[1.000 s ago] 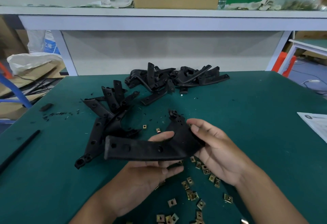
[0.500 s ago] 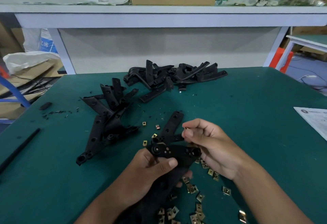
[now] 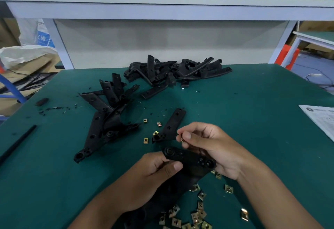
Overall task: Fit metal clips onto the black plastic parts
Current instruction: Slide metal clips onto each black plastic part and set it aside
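Raised now, right hand pinches 1 small brass metal clip above the curved black plastic part that left hand grips; clip not yet fitted, many loose.

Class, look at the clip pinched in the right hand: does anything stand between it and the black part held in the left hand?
Nothing visible does. The right hand pinches the metal clip just above the black part that the left hand grips; only open air separates them.
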The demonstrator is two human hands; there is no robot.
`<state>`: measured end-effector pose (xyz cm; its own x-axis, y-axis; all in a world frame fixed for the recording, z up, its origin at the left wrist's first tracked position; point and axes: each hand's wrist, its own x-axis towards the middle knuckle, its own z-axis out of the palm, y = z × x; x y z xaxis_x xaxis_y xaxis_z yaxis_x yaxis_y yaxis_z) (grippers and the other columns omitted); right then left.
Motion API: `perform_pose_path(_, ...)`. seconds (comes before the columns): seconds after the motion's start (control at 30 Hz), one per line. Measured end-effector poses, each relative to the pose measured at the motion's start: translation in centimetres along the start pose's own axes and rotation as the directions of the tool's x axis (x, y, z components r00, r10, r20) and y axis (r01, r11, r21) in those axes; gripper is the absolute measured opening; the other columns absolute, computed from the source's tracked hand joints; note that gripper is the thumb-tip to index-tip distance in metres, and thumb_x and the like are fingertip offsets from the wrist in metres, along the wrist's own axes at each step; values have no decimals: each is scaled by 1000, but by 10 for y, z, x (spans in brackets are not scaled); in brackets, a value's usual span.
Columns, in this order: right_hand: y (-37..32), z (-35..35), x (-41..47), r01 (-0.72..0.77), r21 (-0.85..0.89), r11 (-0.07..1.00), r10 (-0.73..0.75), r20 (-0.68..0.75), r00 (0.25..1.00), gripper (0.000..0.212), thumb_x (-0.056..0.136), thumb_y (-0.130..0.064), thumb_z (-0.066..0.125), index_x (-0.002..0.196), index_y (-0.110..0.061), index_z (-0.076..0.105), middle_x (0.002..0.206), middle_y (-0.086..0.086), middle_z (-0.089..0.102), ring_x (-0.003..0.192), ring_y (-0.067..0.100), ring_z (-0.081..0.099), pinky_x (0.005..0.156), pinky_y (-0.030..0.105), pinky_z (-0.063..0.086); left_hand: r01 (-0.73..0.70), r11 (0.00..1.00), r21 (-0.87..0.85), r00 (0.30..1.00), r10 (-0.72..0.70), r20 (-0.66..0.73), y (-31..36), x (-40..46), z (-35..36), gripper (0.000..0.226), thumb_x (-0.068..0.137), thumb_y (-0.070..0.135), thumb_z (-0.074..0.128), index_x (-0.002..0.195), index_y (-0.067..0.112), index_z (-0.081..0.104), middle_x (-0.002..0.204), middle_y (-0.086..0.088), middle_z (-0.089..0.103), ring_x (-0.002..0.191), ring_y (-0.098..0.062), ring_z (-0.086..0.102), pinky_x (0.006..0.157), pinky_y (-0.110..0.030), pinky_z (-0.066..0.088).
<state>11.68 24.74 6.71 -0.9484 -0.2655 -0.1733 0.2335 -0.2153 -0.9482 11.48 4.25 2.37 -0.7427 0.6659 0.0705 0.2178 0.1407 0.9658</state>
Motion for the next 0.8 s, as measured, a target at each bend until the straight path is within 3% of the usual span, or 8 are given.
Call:
perform_pose_path(0.03, 0, 0, 0, -5, -14, 1000, 5, -6, 1000, 18, 73, -26, 80, 89, -19, 82, 95, 2, 78, 82, 7, 72, 70, 18, 56, 12, 999, 39, 1000, -12, -14, -2, 0, 0, 47, 99, 57, 50, 115, 17, 69, 104, -16, 69, 93, -31, 65, 84, -49, 49)
perform_pose_path(0.1, -1, -1, 0, -13, -41, 999, 13, -5, 1000, 19, 77, -24, 78, 95, -18, 82, 98, 4, 79, 86, 8, 73, 72, 18, 57, -7, 994, 108, 999, 13, -48, -4, -1, 1, 61, 93, 67, 48, 103, 10, 67, 90, -21, 64, 77, -32, 60, 76, -54, 47)
perform_pose_path(0.17, -3, -2, -1, -18, -63, 998, 20, 28, 999, 21, 79, -22, 78, 99, -17, 81, 101, 5, 78, 91, 11, 73, 74, 22, 58, -49, 988, 146, 995, 62, -84, -5, -1, 2, 48, 93, 66, 46, 84, 21, 62, 68, -10, 51, 61, -17, 47, 59, -43, 37)
perform_pose_path(0.27, -5, -2, -3, -11, -138, 990, 18, 44, 999, 26, 74, -30, 81, 99, -22, 81, 90, -2, 74, 83, 12, 71, 70, 25, 58, -74, 973, 221, 989, 100, -107, -4, 0, 4, 37, 96, 60, 45, 69, 35, 51, 56, 15, 38, 50, -2, 34, 52, -20, 27)
perform_pose_path(0.4, -6, -1, -3, -5, -137, 991, 11, 37, 999, 15, 73, -26, 81, 88, -23, 81, 76, -6, 72, 68, 5, 68, 58, 17, 53, -77, 967, 244, 987, 108, -119, -3, 0, 5, 37, 98, 55, 46, 64, 41, 48, 53, 17, 39, 47, -3, 35, 50, -11, 25)
perform_pose_path(0.63, -5, -4, -3, 20, -147, 989, -13, 49, 999, 16, 70, -27, 83, 85, -23, 81, 81, -3, 74, 74, 7, 70, 64, 18, 55, -76, 966, 248, 983, 113, -142, -6, 0, 4, 46, 96, 60, 46, 66, 26, 42, 57, 12, 34, 50, -5, 31, 51, -18, 25)
perform_pose_path(0.8, -7, -7, -4, 43, -220, 975, -30, 63, 998, 14, 72, -26, 82, 86, -24, 80, 87, 0, 76, 78, 9, 71, 69, 19, 56, -76, 968, 238, 987, 108, -122, -5, -1, 4, 43, 98, 56, 47, 61, 36, 39, 53, 13, 34, 46, -5, 29, 50, -14, 24)
